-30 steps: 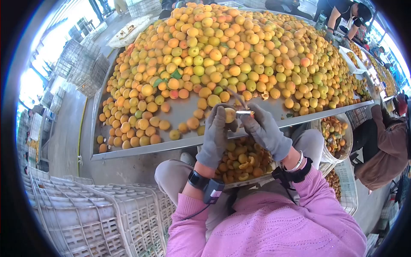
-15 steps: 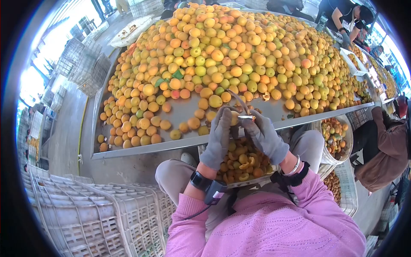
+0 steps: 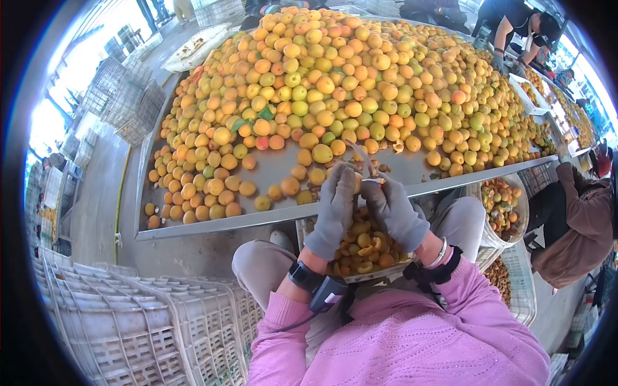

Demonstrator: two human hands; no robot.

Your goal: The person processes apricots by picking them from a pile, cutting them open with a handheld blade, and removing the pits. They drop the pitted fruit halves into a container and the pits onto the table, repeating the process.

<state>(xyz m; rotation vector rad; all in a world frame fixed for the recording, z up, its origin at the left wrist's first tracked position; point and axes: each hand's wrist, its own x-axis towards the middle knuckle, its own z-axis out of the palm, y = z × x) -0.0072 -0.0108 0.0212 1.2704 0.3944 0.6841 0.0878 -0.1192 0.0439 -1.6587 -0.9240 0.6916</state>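
Both my hands wear grey gloves and meet just over the near edge of the metal table. My left hand (image 3: 335, 209) is closed around an apricot (image 3: 358, 183), mostly hidden by the fingers. My right hand (image 3: 394, 212) grips a cutting tool with a thin curved blade (image 3: 362, 156) that points up and away; its handle is covered by the glove. Below the hands, between my knees, a crate holds split apricot halves (image 3: 368, 248). A large heap of whole apricots (image 3: 347, 83) lies on the table (image 3: 273, 166) beyond them.
Plastic crates (image 3: 148, 315) stand stacked at the lower left. On the right are a bucket of fruit pieces (image 3: 502, 202), another crate (image 3: 520, 276) and a seated person in a brown top (image 3: 576, 238). Someone in black (image 3: 515, 26) bends over the far right end.
My hands have drawn closer together around the apricot, and less of it shows. The curved blade has shifted slightly right and down.
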